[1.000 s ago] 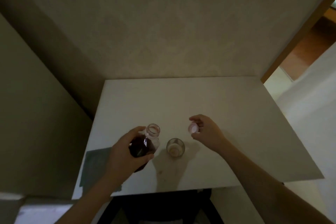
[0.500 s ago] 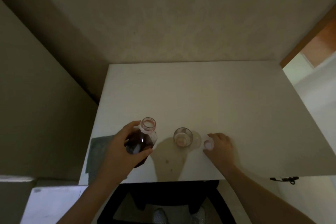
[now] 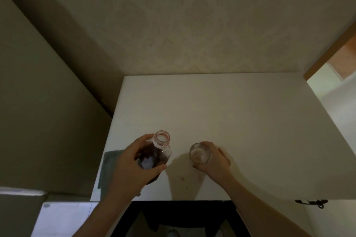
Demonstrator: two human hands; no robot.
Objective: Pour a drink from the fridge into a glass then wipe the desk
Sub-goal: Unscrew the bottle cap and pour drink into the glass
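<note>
While the dim light flattens most detail, the layout reads plainly from left to right.

Left wall: a plain olive-grey panel (image 3: pixel 44 102) runs along the left side of the white rectangular desk (image 3: pixel 221 106).
Cloth: a dark grey-green rectangular cloth (image 3: pixel 108 167) lies flat at the desk's left edge, near the front corner, partly hidden behind the left forearm.
Left hand: the left hand (image 3: pixel 131 165) has its grip wrapped round the clear plastic bottle of dark red-brown drink (image 3: pixel 156 155), thumb on the near side, fingers on the far side.
Bottle: uncapped, open mouth towards the camera, at the left front part of the desk; whether its base touches the desk I cannot tell, as the hand hides it.
Stains: a small brownish spot (image 3: pixel 182 179) sits on the desk between the two hands, nearer the front edge.
Glass: a small clear round drinking glass (image 3: pixel 200 153) stands just right of the bottle, apart from it; any contents are too faint to judge.
Right hand: the right hand (image 3: pixel 214 161) has its grip curled round the glass from the right and near side.
Front: a dark chair seat (image 3: pixel 183 215) shows beneath the desk's front edge.
Far right: a small black cable (image 3: pixel 312 202) hangs at the desk's front right; a wooden door frame (image 3: pixel 331 52) rises beyond.
</note>
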